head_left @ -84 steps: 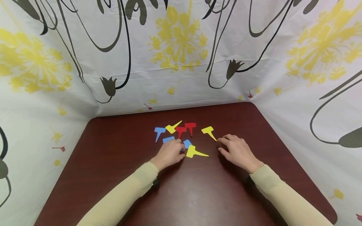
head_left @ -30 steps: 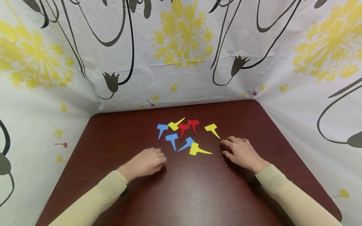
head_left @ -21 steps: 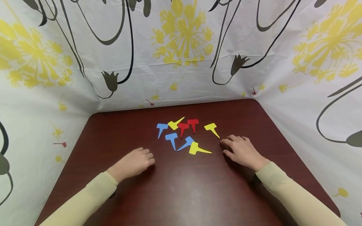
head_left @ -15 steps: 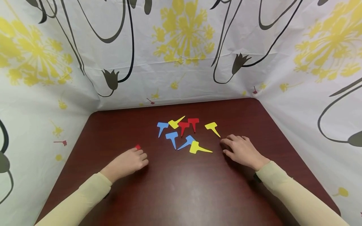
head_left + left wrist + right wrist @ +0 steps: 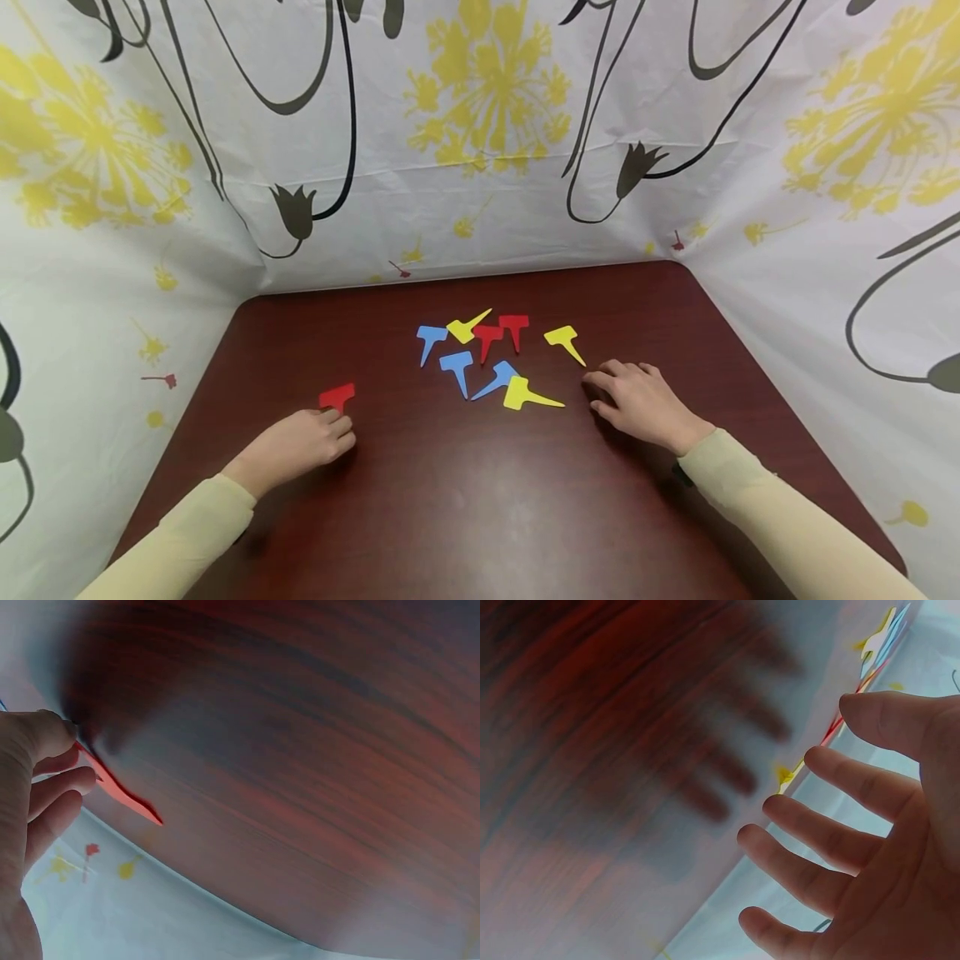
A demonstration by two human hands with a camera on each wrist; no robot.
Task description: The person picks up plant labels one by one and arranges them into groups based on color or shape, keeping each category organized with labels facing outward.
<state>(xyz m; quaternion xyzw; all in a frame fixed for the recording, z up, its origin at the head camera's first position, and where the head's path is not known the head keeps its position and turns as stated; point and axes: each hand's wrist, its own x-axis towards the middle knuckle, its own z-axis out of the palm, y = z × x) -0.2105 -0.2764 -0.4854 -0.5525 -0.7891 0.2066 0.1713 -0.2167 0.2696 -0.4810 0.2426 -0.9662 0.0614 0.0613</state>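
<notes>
A red T-shaped plant label (image 5: 337, 396) lies toward the left of the table, its wide head showing beyond my left hand (image 5: 296, 446). In the left wrist view the thumb and fingers pinch this red label (image 5: 120, 791) by its stem. On the right, my right hand (image 5: 645, 404) rests near the tip of a yellow plant label (image 5: 564, 342), apart from it. Its fingers are relaxed and spread in the right wrist view, with nothing between the thumb (image 5: 885, 720) and the others.
Mid-table lies a loose group: blue labels (image 5: 456, 367), red labels (image 5: 514, 325) and yellow labels (image 5: 517, 392), some touching or overlapping. The dark reddish table (image 5: 480, 500) has rounded far corners. A white patterned cloth (image 5: 480, 225) walls in the back and both sides.
My left hand has left the group and moved left toward the table's left side, carrying the red label, whose head now shows. The right hand has hardly moved.
</notes>
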